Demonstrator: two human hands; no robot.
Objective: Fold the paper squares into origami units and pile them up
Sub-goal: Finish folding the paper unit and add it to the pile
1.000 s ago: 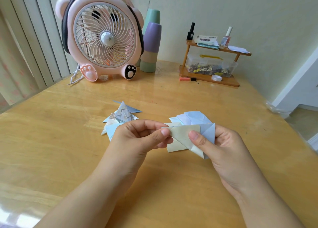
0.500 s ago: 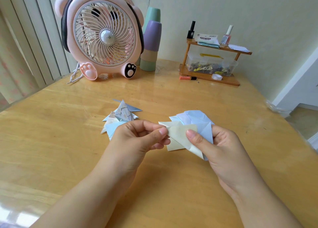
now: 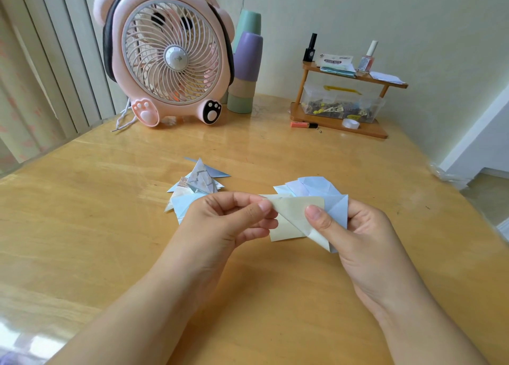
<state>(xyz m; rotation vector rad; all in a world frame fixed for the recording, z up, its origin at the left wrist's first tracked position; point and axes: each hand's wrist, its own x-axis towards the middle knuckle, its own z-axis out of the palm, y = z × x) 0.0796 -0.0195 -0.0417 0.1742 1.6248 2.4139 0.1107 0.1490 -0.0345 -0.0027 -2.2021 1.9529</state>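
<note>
A person's two hands meet just above a wooden counter [image 3: 82,227], working one sheet of paper between them. The left hand [image 3: 228,221] pinches the left edge of a cream paper square [image 3: 292,216] between thumb and curled fingers. The right hand [image 3: 355,232] grips the right side of the same sheet, its thumb pressed on top, together with a pale blue piece [image 3: 337,209] that lies against the cream one; whether that blue piece is the sheet's reverse side or a separate paper cannot be told. A diagonal crease runs across the cream sheet, so the fold looks partly made.

On the counter just behind the left hand lies a small pile of folded units [image 3: 197,184] in grey marbled and pale blue paper. Behind the right hand rests a loose heap of light blue and white papers [image 3: 311,185], touching or just beside the held sheet.

The paper appears thin, very light and limp, holding shape only along creases. It would likely tear or wrinkle under a hard squeeze, so the safest hold is a gentle fingertip pinch at corners and along folded edges.

At the far side stand a pink bear-shaped fan [image 3: 165,56], stacked pastel cups [image 3: 245,70] and a small wooden shelf [image 3: 344,122] carrying bottles and a clear box.
</note>
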